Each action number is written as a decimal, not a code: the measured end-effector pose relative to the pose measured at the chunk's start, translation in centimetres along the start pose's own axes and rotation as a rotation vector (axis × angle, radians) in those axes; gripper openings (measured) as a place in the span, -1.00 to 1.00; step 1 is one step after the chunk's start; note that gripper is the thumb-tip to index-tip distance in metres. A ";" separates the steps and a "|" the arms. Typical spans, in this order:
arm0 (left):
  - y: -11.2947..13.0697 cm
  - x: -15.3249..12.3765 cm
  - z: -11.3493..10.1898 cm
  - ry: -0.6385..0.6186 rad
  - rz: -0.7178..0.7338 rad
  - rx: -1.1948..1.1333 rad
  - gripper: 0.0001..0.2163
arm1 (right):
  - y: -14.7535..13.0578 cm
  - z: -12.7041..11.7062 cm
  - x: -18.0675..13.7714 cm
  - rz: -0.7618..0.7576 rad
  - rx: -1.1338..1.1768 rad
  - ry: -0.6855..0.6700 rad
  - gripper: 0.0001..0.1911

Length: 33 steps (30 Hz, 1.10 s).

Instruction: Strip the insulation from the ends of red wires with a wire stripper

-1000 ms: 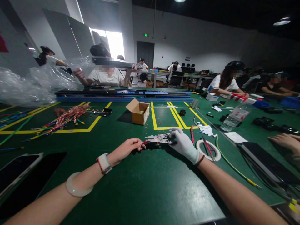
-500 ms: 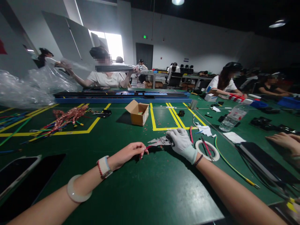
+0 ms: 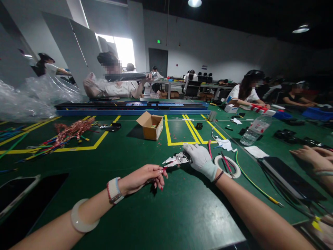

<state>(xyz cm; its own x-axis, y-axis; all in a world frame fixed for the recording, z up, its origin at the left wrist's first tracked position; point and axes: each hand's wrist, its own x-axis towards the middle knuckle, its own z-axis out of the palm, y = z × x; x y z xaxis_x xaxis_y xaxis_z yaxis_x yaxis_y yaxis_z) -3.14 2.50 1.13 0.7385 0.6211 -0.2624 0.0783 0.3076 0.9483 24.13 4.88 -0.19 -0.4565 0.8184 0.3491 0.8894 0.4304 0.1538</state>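
Observation:
My bare left hand point(image 3: 145, 177) pinches a thin red wire point(image 3: 164, 168) between thumb and forefinger; most of it is hidden by the fingers. Its visible end lies by the tip of a silver pair of wire strippers point(image 3: 179, 159). My right hand point(image 3: 199, 159), in a pale work glove, is wrapped round the handles of that tool just above the green table point(image 3: 166, 215). The jaws point left toward my left hand and stand a little apart. Small red scraps are scattered on the table around the tool.
Ahead stands an open cardboard box point(image 3: 153, 131). Bundled copper-ended wires point(image 3: 74, 132) lie left. Right are a tape roll point(image 3: 236, 171), a green-yellow cable point(image 3: 253, 184) and a water bottle point(image 3: 256, 129). A co-worker point(image 3: 121, 88) across the table handles plastic film; another person's hands point(image 3: 312, 158) rest far right.
The stripper jaws have opened and tilted slightly, and my left fingers have shifted at the wire. Across the table, the co-worker's outstretched arm has drawn in. The view has turned slightly right.

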 end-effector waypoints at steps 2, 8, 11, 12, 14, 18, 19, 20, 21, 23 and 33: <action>-0.1 0.0 -0.1 -0.014 -0.001 -0.019 -0.75 | 0.1 -0.2 0.0 -0.033 0.008 0.018 -0.61; -0.2 -0.2 -0.2 -0.033 -0.001 -0.030 -0.77 | 0.0 -0.2 -0.1 -0.066 0.030 0.047 -0.71; -0.4 -0.1 -0.4 -0.023 0.006 -0.039 -0.77 | -0.1 0.0 -0.1 -0.053 0.019 0.055 -0.76; -0.4 -0.1 -0.4 -0.018 0.005 -0.043 -0.77 | -0.1 0.1 -0.1 -0.047 0.014 0.059 -0.76; -0.5 0.0 -0.6 -0.014 0.005 -0.050 -0.77 | -0.1 0.2 -0.1 -0.037 0.009 0.064 -0.77; -0.6 0.0 -0.6 -0.017 0.015 -0.057 -0.78 | 0.0 0.3 -0.2 -0.022 0.007 0.044 -0.81; -0.5 0.0 -0.6 -0.017 0.013 -0.057 -0.78 | 0.0 0.3 -0.2 -0.020 0.003 0.038 -0.80; -0.5 -0.1 -0.5 -0.016 0.008 -0.056 -0.78 | -0.1 0.2 -0.2 -0.014 -0.005 0.034 -0.78; -0.4 -0.1 -0.5 -0.015 0.002 -0.056 -0.77 | -0.1 0.1 -0.2 -0.009 -0.018 0.030 -0.75; -0.4 -0.1 -0.4 -0.012 -0.006 -0.058 -0.77 | -0.4 0.0 -0.1 0.012 -0.056 0.011 -0.67; -0.3 0.0 -0.6 -0.043 -0.014 -0.046 -0.72 | -1.2 -0.1 0.5 0.120 -0.081 -0.154 -0.53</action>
<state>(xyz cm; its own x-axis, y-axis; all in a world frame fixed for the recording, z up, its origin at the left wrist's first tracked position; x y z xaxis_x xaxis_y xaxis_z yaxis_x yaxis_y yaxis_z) -3.60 2.87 0.77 0.7656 0.5855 -0.2666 0.0585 0.3493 0.9352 22.87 4.71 -0.11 -0.3397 0.9133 0.2246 0.9338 0.2992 0.1960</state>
